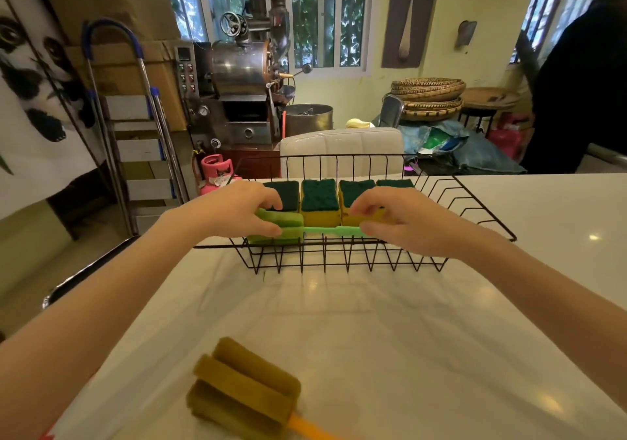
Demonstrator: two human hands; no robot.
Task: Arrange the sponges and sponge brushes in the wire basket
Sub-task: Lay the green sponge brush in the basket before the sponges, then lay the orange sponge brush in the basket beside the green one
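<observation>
A black wire basket stands on the white table. Inside it, along the far side, several yellow sponges with dark green scouring tops sit in a row. A green sponge brush lies lengthwise along the basket's near side. My left hand grips its foam head, and my right hand pinches its green handle. An olive-green sponge brush with an orange handle lies on the table close to me, outside the basket.
The white table runs to the right and toward me. A white chair back stands just behind the basket. A stepladder, a metal roasting machine and a pink gas cylinder are at the back left. A person in dark clothing stands at far right.
</observation>
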